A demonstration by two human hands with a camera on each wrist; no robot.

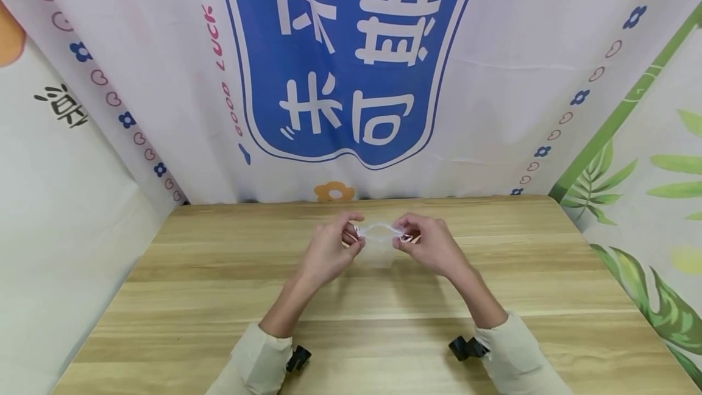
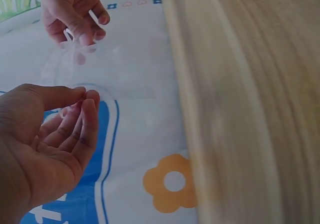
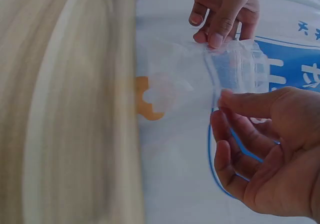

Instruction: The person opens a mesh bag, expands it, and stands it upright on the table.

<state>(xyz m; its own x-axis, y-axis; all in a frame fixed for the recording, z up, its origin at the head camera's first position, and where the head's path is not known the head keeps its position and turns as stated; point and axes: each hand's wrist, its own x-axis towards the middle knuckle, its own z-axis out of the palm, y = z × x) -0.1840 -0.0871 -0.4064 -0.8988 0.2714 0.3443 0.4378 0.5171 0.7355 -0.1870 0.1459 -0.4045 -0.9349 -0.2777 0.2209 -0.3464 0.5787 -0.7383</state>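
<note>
A small see-through bag (image 1: 378, 253) hangs above the table between the two hands, its mouth spread slightly apart. White cord loops stick out at both sides of that mouth. My left hand (image 1: 333, 249) pinches the left edge between thumb and fingertips. On the opposite edge, my right hand (image 1: 433, 244) pinches in the same way. Seen from the right wrist, the bag (image 3: 240, 66) looks gathered near its top and thin and clear below. The left wrist view shows the bag (image 2: 57, 69) only faintly against the pale backdrop.
The wood-grain table (image 1: 219, 297) extends beneath both hands. Behind it hangs a white cloth (image 1: 493, 108) with a blue printed panel. A leaf-patterned sheet (image 1: 669, 200) borders the right side. Small black devices (image 1: 466, 348) are strapped at the cuffs.
</note>
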